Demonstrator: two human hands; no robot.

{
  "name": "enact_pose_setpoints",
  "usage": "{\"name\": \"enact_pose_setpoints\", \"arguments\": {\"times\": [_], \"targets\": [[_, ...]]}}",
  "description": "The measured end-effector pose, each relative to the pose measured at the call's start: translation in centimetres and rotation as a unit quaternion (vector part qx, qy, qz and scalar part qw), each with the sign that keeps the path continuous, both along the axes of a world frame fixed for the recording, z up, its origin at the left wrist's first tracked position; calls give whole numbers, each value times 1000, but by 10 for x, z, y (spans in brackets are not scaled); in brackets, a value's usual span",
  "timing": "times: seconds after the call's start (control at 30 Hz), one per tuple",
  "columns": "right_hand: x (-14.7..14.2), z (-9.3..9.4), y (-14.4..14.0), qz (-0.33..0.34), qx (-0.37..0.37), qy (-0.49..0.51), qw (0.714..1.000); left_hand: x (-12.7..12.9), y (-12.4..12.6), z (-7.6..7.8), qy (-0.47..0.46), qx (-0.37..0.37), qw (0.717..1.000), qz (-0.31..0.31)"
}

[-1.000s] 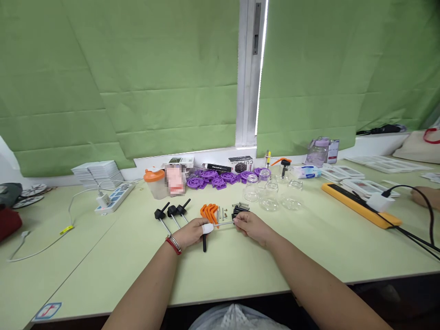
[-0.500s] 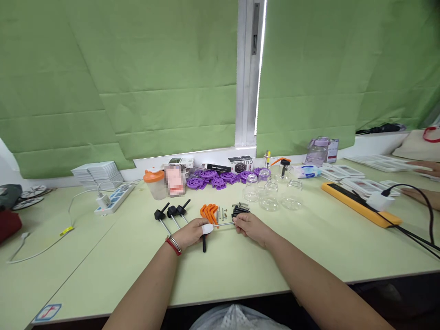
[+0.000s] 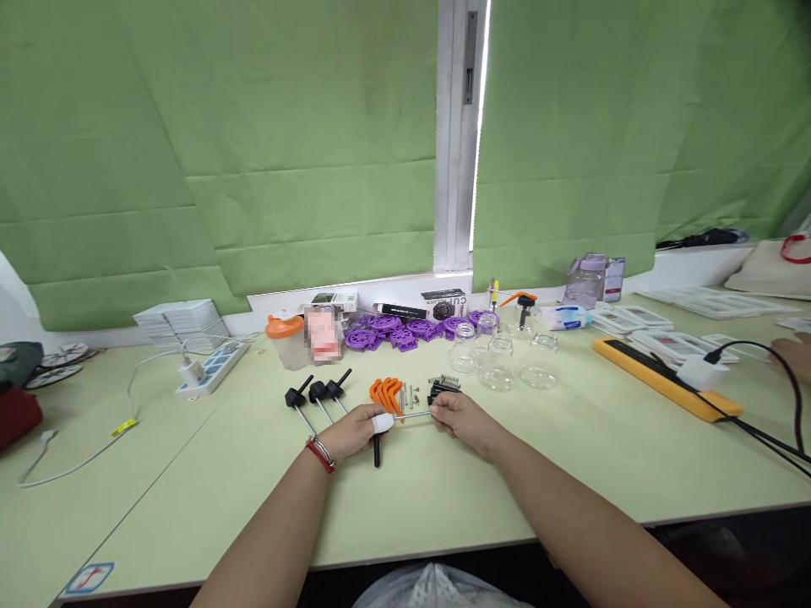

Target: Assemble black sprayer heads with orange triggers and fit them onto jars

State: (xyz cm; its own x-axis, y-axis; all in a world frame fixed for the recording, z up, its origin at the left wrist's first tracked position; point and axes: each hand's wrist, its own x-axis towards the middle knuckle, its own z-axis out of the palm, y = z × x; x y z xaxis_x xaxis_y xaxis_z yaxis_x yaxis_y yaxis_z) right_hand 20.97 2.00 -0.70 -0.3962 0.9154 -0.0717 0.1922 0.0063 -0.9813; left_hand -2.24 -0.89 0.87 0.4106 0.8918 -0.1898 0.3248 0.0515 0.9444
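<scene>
My left hand (image 3: 364, 429), with a white wrap on its thumb, is closed around a black part with a thin metal rod (image 3: 415, 415). A black stick-like piece (image 3: 377, 452) of this part points down below the fingers. Pinched in my right hand (image 3: 459, 422) is the far end of the rod. Left of the hands lie several matching black-headed rods (image 3: 326, 389). Just beyond the hands are angled orange pieces (image 3: 385, 393), small metal pins (image 3: 407, 395), springs (image 3: 446, 380) and black pieces (image 3: 443, 388). My fingers hide most of the held part's head.
Purple wheel-like parts (image 3: 402, 336) and several clear glass jars (image 3: 498, 371) stand behind. An orange-lidded cup (image 3: 285, 339) is at the back left. Power strips lie on both sides, white (image 3: 219, 365) and orange (image 3: 662, 380). A co-worker's hand (image 3: 791, 356) shows at the right edge.
My hands hold the same rod in nearly the same place. At the far right, the co-worker's hands have moved, and only part of one still shows.
</scene>
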Motion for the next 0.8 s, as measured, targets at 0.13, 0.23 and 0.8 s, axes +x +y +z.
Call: {"name": "enact_pose_setpoints", "arguments": {"times": [0.13, 0.23, 0.8], "targets": [[-1, 1, 0, 1, -8, -4, 1000, 1, -1, 1, 14, 10, 1000, 1], [0, -1, 0, 5, -6, 0, 1000, 3, -3, 4, 20, 11, 1000, 6], [-5, 9, -12, -109, 211, -96, 967, 3, -6, 6, -14, 23, 995, 92]]}}
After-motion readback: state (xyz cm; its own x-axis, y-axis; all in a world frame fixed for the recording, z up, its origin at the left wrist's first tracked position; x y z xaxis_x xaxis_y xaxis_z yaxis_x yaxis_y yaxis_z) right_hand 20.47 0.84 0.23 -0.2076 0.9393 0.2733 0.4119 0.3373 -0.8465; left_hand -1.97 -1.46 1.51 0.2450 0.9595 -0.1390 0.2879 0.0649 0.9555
